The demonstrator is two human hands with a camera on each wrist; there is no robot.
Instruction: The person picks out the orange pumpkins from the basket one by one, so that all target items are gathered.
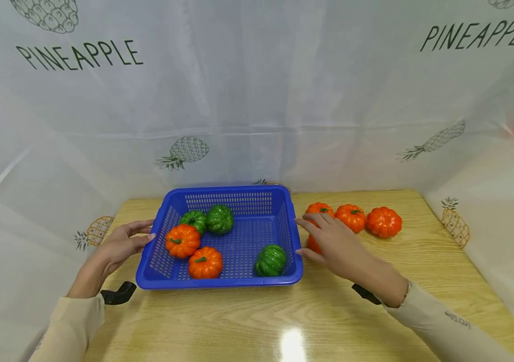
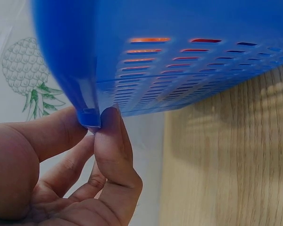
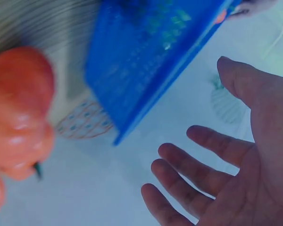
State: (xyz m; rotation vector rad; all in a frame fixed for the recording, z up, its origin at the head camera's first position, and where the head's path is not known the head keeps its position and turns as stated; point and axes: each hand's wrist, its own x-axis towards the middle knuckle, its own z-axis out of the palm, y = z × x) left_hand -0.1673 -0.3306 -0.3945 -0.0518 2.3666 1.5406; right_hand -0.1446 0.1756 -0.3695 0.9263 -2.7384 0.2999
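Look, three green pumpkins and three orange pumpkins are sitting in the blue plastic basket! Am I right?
Not quite: the head view shows two orange pumpkins, not three, sitting in the blue plastic basket with three green pumpkins.

Head view: right hand (image 1: 331,241) covers most of one orange pumpkin (image 1: 313,244) and the lower part of another (image 1: 318,207). Black mount (image 1: 367,294) half hidden under right wrist. Lettering (image 1: 457,319) too small to read; both sleeves (image 1: 73,322) cut by bottom edge. Left wrist view: basket (image 2: 66,33) runs off top and right; left hand (image 2: 115,188) cropped; contents just orange through slots. Right wrist view: basket blurred, cut at top; pumpkins cropped left.
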